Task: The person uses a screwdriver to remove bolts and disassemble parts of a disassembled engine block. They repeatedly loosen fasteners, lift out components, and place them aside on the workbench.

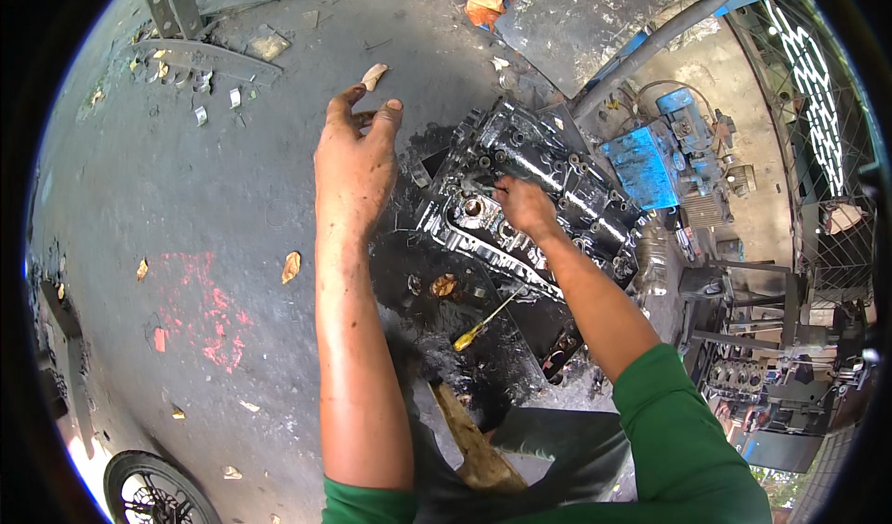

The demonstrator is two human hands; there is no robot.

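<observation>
An oily black metal engine block (534, 148) lies in front of me, with bare silver edges and several bolt holes. My right hand (528, 210) rests over its near left part. The fingers and thumb there are closed at the tips, close to a round opening; what they hold, if anything, is too small to make out. My left hand (358, 157) is raised to the left of the block, apart from it. Its thumb and fingers are curved but spread, with nothing visible between them. A screwdriver (469, 336) with a yellow handle lies nearer to me, its shaft pointing toward the block.
Dark oil stains the ground around the block. Below sits a worn piece of wood (474, 445) between my legs. A blue-topped machine (643, 166) and a thick grey pipe (655, 48) stand to the right. Dry leaves (291, 267) and a wheel (153, 491) are at left.
</observation>
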